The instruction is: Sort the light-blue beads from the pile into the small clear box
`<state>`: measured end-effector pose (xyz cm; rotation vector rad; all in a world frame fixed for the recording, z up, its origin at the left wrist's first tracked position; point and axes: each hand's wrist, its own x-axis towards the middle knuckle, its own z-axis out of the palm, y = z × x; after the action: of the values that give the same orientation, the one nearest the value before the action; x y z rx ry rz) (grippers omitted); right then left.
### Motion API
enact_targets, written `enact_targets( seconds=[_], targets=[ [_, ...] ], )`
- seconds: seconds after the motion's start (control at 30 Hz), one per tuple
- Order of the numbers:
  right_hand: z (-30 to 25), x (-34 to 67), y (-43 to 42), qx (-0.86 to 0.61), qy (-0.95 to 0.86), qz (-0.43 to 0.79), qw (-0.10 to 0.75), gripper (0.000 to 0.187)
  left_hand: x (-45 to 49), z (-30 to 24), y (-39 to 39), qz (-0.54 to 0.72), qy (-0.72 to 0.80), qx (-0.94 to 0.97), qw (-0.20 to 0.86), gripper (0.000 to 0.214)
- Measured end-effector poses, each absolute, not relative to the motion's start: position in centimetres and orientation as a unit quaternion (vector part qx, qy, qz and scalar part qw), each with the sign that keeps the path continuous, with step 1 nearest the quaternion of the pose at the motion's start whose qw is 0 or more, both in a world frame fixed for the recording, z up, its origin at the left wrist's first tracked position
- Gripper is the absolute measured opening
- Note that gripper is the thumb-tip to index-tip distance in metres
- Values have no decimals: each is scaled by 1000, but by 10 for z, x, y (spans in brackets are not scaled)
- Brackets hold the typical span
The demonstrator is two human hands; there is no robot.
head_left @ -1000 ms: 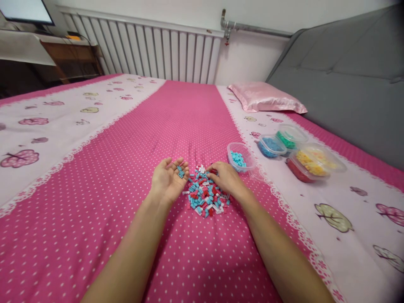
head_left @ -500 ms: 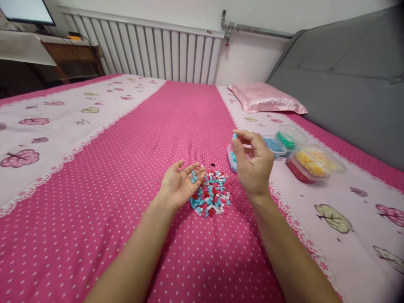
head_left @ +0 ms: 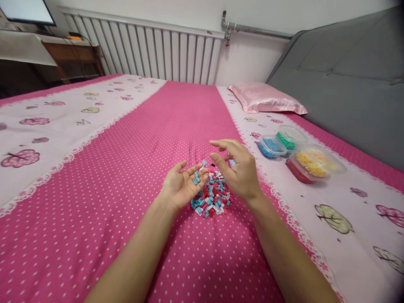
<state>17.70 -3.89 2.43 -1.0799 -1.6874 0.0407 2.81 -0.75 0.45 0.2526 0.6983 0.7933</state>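
A small heap of tiny light-blue, red and white bricks (head_left: 212, 197) lies on the pink dotted bedspread (head_left: 126, 176). My left hand (head_left: 182, 185) rests palm up at the heap's left edge, cupped round a few light-blue bricks (head_left: 197, 178). Just right of it and above the heap hovers my right hand (head_left: 237, 169), fingers spread and curled, with nothing visible in them. This hand hides most of a clear tub holding light-blue bricks.
Clear tubs stand at the right on the pale strip: one of blue bricks (head_left: 271, 146), one of green (head_left: 289, 136), one of yellow and red (head_left: 311, 162). A pink pillow (head_left: 264, 97) and a grey headboard (head_left: 347, 71) lie beyond. A radiator (head_left: 151, 50) lines the far wall.
My right hand lifted off the heap to the light-blue tub, then came back left and down over the heap. My left hand shifted slightly right, still cupping bricks.
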Motion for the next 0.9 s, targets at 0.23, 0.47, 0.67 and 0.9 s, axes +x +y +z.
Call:
enact_targets(
  seconds=[0.23,0.47,0.67,0.9],
  targets=[
    [14,183,-33,-552,-693,53,460,20,28,9,-8,410,361,109,830,29],
    [2,199,-26,-699,-664,93,248,32,23,15,-4,491,409,100,763,24],
    [-3,200,-23,-696,-691,115,158,37,22,14,-4,491,412,92,762,23],
    [-10,197,-20,-727,-675,109,67,26,22,15,-4,494,414,98,758,22]
  ],
)
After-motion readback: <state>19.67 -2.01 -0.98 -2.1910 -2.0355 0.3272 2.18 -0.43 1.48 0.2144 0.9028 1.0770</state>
